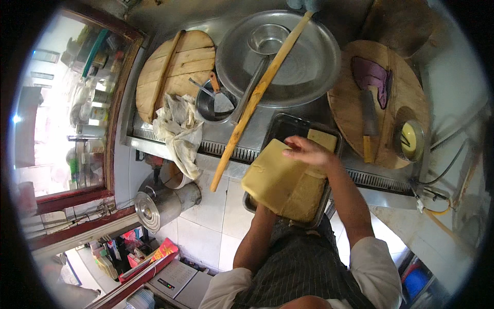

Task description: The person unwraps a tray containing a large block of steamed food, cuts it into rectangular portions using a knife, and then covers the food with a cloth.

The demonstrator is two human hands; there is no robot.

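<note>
A pale yellow rectangular slab (pixel 273 177), smooth-topped like a sheet of cake, is tilted over the left part of a dark rectangular pan (pixel 272 122). My left hand (pixel 264 213) supports it from underneath; only the wrist end shows and the fingers are hidden. Over the slab's upper right edge is my right hand (pixel 310 152), its fingers stretched out to the left and the thumb apart. Whether its fingertips touch the slab I cannot tell. More yellow-brown cake (pixel 305 194) lies in the pan beneath, with a paler piece (pixel 322 138) at its far right corner.
A long wooden stick (pixel 261 103) slants across a wide metal basin (pixel 329 62) holding a ladle (pixel 268 39). Left are a round board (pixel 183 61), a cloth (pixel 180 129) and a pot with a scraper (pixel 223 102). Right, another board (pixel 343 103) bears a cleaver (pixel 369 116) and bowl (pixel 411 140).
</note>
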